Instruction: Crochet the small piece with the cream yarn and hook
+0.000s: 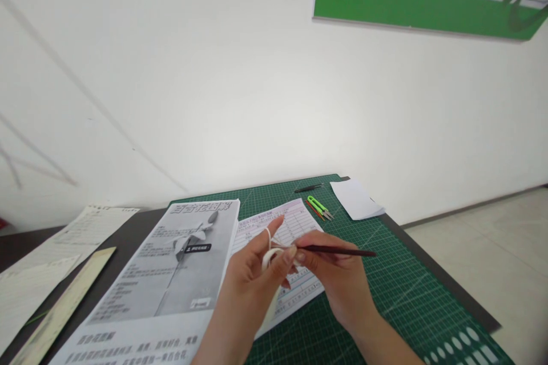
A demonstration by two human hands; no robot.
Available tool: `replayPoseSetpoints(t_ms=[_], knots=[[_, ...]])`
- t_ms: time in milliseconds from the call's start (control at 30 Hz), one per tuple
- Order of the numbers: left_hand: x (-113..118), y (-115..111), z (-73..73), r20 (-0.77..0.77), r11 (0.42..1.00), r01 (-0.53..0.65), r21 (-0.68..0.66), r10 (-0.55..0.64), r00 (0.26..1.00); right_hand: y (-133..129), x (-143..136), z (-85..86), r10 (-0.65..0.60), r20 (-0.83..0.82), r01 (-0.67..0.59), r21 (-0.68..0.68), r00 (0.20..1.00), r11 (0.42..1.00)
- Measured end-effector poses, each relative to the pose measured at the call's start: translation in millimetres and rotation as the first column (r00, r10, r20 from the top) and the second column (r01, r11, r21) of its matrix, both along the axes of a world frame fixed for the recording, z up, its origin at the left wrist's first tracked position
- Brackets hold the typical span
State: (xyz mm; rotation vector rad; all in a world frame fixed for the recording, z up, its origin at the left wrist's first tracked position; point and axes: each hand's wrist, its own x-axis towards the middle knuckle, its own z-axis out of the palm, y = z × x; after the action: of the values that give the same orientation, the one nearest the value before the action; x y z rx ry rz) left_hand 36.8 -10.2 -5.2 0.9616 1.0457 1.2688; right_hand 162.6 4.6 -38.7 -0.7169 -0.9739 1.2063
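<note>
My left hand (248,274) is closed on a small white crochet piece (268,259), pinching it between thumb and fingers. White yarn (269,234) loops round its raised index finger and runs across to the work. In a pen-like grip, my right hand (342,276) holds a crochet hook (342,250) with a dark brown handle pointing right. The hook's tip meets the work where the fingertips of both hands come together, so the stitches there are hidden. Both hands are above a printed form (295,217) on a green cutting mat (402,279).
Bright green thread snips (317,205) and a slim dark tool (309,187) lie beyond my hands. White paper (355,199) sits at the mat's far right. A printed flower sheet (132,291), a pale ruler-like strip (72,302) and written sheets (81,236) are leftward. A white wall stands behind.
</note>
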Motion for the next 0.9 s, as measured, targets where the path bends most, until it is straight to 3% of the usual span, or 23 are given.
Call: replayPoseSetpoints(t_ms=[100,200,300,533,733,900], knots=[[-2.6,2.9,-0.5,-0.096,0.998,-0.053,0.038,0.057,0.994,-0.6,4.3,1.8,-0.013,0.116,0.01,0.027,0.993,1.0],[-3.5,4.8,-2.5,-0.059,0.999,-0.043,0.029,0.045,0.997,-0.6,7.4,1.7,-0.025,0.171,0.015,0.057,0.985,0.998],[-1.3,4.4,-4.4,0.012,0.996,-0.061,0.062,0.061,0.998,-0.4,7.5,0.4,-0.019,0.125,0.009,0.077,0.992,0.997],[13.5,-1.4,-12.2,0.18,0.978,-0.186,0.095,0.167,0.969,0.1,1.4,-6.5,0.115,-0.081,-0.118,-0.025,0.99,0.993],[15.4,-4.1,-15.4,0.25,0.995,-0.078,0.066,0.06,0.966,2.8,2.1,-8.3,0.133,-0.082,-0.129,0.047,0.988,0.99],[9.7,-1.5,-18.8,0.203,0.993,-0.08,0.086,0.061,0.977,3.5,0.2,-10.5,0.145,-0.086,-0.144,0.018,0.986,0.989]])
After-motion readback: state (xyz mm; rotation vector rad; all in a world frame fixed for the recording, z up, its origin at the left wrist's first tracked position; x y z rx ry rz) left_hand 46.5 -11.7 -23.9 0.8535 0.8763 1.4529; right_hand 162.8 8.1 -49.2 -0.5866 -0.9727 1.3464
